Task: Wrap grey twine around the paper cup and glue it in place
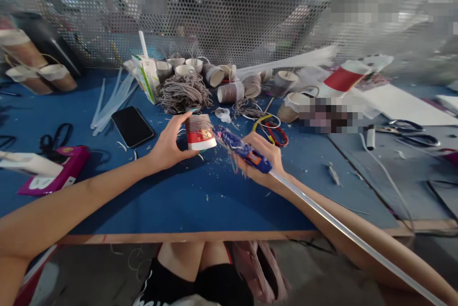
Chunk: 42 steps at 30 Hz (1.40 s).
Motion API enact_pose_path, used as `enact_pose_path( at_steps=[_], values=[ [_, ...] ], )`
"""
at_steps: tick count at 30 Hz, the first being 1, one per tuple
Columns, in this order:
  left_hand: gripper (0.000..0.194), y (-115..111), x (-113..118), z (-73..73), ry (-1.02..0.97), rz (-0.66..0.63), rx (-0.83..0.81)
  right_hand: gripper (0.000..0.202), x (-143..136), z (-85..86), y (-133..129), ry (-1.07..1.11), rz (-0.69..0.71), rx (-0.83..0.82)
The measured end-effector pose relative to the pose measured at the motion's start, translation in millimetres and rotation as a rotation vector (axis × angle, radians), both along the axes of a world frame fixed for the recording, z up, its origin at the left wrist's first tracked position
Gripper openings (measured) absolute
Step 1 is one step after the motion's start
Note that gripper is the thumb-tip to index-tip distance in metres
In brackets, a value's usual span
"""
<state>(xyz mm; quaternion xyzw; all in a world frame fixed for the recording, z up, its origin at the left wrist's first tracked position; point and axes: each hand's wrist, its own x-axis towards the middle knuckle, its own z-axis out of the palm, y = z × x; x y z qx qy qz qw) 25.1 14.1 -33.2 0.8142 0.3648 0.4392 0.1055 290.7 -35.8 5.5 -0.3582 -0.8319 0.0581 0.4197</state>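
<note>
A red and white paper cup (pixel 201 138), partly wound with grey-brown cord, lies on its side in my left hand (pixel 170 141), thumb below and fingers above. My right hand (pixel 263 158) is wrapped round a blue glue gun (pixel 239 146) with an orange patch. A long clear glue stick (pixel 336 222) runs from the gun's rear along my right forearm. The gun's tip is close beside the cup's wound side; whether they touch I cannot tell. Strands of cord hang under the gun.
Behind the cup lie a heap of grey cord (pixel 185 92) and several cord-wrapped cups (pixel 231 92). A black phone (pixel 132 126) and a purple power strip (pixel 77 165) are at left. Red-and-yellow scissors (pixel 275 134) lie behind my right hand, black scissors (pixel 406 127) farther right. A perforated screen (pixel 222 15) stands behind.
</note>
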Motion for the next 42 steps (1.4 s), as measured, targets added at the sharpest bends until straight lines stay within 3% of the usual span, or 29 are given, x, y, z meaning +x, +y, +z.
enact_pose_path(
  at_steps=[4, 15, 22, 33, 42],
  values=[
    [0.085, 0.0, 1.1, 0.4, -0.012, -0.006, 0.017, 0.016, 4.5, 0.4, 0.1, -0.021, 0.083, 0.026],
    [0.079, -1.6, 1.6, 1.3, -0.011, -0.011, 0.000, 0.017, 7.0, -10.8, 12.5, -0.087, 0.110, 0.036],
    [0.077, -2.7, 1.9, 1.7, -0.029, -0.017, 0.042, 0.024, 3.9, -3.8, 5.1, -0.117, 0.043, -0.067],
    [0.077, -2.2, 1.1, 2.3, -0.026, -0.027, 0.045, 0.025, 4.3, -6.4, 10.0, -0.113, 0.089, -0.011],
    [0.075, -3.3, 2.3, 2.2, -0.042, -0.023, 0.029, 0.028, 1.5, -1.4, 3.2, -0.139, 0.014, -0.056]
  ],
)
